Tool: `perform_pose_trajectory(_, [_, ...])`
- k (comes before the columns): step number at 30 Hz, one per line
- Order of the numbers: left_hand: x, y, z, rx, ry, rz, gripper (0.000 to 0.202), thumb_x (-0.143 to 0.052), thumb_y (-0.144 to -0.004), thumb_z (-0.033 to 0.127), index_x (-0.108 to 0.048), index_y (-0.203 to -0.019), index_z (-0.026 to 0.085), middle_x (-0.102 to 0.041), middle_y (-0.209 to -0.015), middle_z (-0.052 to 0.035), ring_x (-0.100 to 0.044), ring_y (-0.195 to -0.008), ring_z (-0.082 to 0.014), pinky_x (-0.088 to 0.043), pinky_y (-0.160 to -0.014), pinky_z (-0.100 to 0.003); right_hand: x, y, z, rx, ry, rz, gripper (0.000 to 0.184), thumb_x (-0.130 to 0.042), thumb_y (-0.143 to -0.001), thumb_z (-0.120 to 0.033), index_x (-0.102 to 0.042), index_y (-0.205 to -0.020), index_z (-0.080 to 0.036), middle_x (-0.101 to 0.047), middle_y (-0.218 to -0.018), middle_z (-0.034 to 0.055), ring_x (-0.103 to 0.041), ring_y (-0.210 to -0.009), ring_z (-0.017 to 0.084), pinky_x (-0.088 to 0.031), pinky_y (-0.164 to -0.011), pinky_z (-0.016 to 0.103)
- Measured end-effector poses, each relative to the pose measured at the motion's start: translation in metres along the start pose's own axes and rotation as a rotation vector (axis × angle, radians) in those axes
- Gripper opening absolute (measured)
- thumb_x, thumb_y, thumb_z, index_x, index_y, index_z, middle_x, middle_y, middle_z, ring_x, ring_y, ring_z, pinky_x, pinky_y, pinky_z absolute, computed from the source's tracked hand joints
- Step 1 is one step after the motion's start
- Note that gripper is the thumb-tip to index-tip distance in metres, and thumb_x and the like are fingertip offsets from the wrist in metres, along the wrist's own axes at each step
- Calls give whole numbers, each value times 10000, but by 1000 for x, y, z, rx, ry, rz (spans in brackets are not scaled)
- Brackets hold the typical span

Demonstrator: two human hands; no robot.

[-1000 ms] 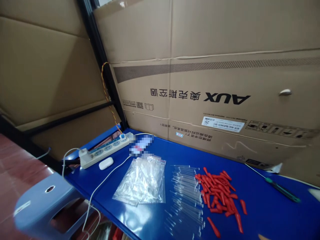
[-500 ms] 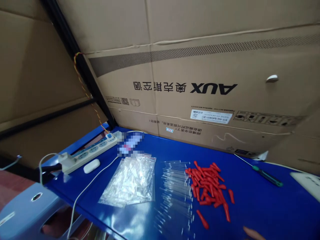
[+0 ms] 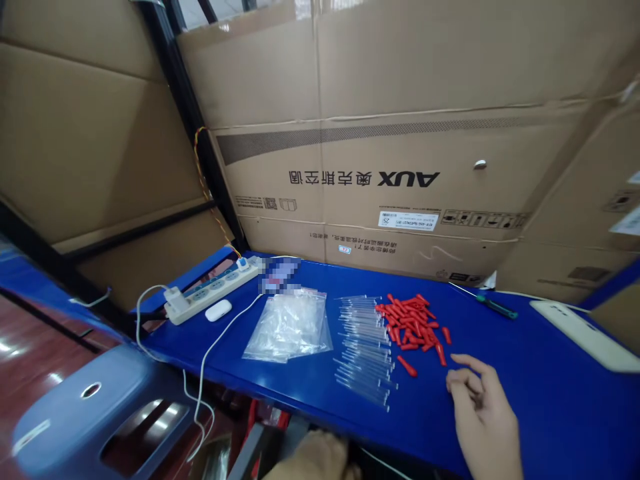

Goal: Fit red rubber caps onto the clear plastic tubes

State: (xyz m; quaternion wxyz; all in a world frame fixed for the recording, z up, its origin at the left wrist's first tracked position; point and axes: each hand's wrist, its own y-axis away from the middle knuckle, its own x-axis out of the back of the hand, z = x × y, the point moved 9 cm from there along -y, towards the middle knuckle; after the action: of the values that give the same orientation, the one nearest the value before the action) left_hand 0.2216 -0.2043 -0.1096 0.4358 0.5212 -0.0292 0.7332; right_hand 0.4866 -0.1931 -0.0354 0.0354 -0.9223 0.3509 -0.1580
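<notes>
Right hand (image 3: 480, 407) hovers open & empty, fingers loosely curled, over the blue tabletop (image 3: 540, 373). Left hand (image 3: 313, 460) sits low below the edge, grip can't tell. The heap of small red rubber caps (image 3: 413, 320) lies just fwd-left of the right hand, approx. fifty (too piled to count). One stray red cap (image 3: 407, 366) is nearest, long axis slanting. Clear thin tubes (image 3: 365, 347), approx. thirty, lie crosswise further left.

Up and left of the red caps (image 3: 413, 323), a pixelated patch (image 3: 279, 277) hid whatever lay there. Below the caps, the right hand (image 3: 483, 413) was cut at the wrist by the bottom edge. Lower left of them, the left hand (image 3: 313, 460) showed only 1 blurred sliver, its grip unreadable.
</notes>
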Motion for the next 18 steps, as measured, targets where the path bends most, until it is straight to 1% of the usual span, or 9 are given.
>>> perform_pose_trajectory(2, [20, 10, 31, -208, -4, -147, 430, -615, -997, 381, -651, -1425, 356, -746, -1321, -99, -752, -1124, -376, -624, -894, -524, -6, 2, -21, 72, 2, 33, 414, -659, -908, -480, -655, -1189, -176, -689, -795, 24, -605, -651, 166, -466, -595, 259])
perform_pose_trajectory(4, [61, 40, 79, -566, 170, -137, 410, -509, -1058, 391, -615, -1453, 410, -748, -1335, -6, -765, -1121, -267, -634, -899, -391, -15, 5, -43, 159, -10, 49, 362, -641, -937, -463, -652, -1169, -186, -685, -817, 26, -609, -669, 168, -476, -620, 266])
perform_pose_trajectory(6, [115, 62, 105, -770, 348, 41, 416, -485, -1075, 358, -604, -1474, 343, -727, -1372, -7, -727, -1202, -210, -585, -1024, -332, -21, 8, -60, 255, -21, 79, 330, -612, -961, -454, -645, -1148, -184, -681, -832, 35, -618, -691, 177, -487, -640, 280])
perform_pose_trajectory(7, [141, 66, 107, -803, 387, 189, 394, -488, -1070, 335, -636, -1434, 308, -736, -1347, -24, -716, -1212, -209, -563, -1065, -345, -26, 10, -66, 296, -14, 71, 317, -595, -974, -449, -642, -1143, -184, -680, -839, 39, -624, -703, 183, -492, -648, 287])
perform_pose_trajectory(8, [165, 66, 104, -801, 398, 366, 368, -481, -1067, 315, -666, -1383, 277, -751, -1303, -42, -714, -1200, -217, -550, -1083, -377, -31, 11, -70, 334, 2, 52, 308, -584, -983, -444, -637, -1144, -187, -680, -846, 41, -629, -711, 187, -496, -652, 292])
perform_pose_trajectory(10, [195, 58, 89, -782, 359, 666, 346, -488, -1055, 313, -673, -1337, 233, -746, -1283, -80, -696, -1198, -238, -541, -1082, -425, -40, 14, -74, 401, 43, 9, 293, -572, -998, -426, -630, -1169, -195, -695, -897, 54, -646, -753, 199, -514, -688, 310])
perform_pose_trajectory(13, [209, 38, 59, -702, 237, 977, 341, -535, -1027, 335, -666, -1318, 213, -729, -1297, -109, -659, -1232, -274, -506, -1101, -473, -51, 19, -80, 536, 140, -71, 286, -544, -1022, -389, -627, -1226, -208, -709, -1005, 82, -665, -851, 227, -537, -786, 363])
perform_pose_trajectory(15, [207, 26, 39, -632, 194, 1078, 336, -537, -1021, 315, -652, -1321, 216, -722, -1302, -107, -656, -1223, -273, -508, -1074, -463, -57, 23, -85, 632, 209, -114, 300, -532, -1029, -377, -622, -1269, -222, -709, -1113, 103, -670, -976, 262, -536, -889, 418])
perform_pose_trajectory(18, [200, 16, 22, -559, 170, 1092, 350, -530, -1021, 280, -621, -1353, 219, -702, -1341, -103, -643, -1243, -264, -490, -1092, -447, -67, 28, -90, 728, 286, -182, 341, -524, -1037, -369, -595, -1346, -245, -677, -1280, 116, -619, -1198, 306, -480, -1057, 497])
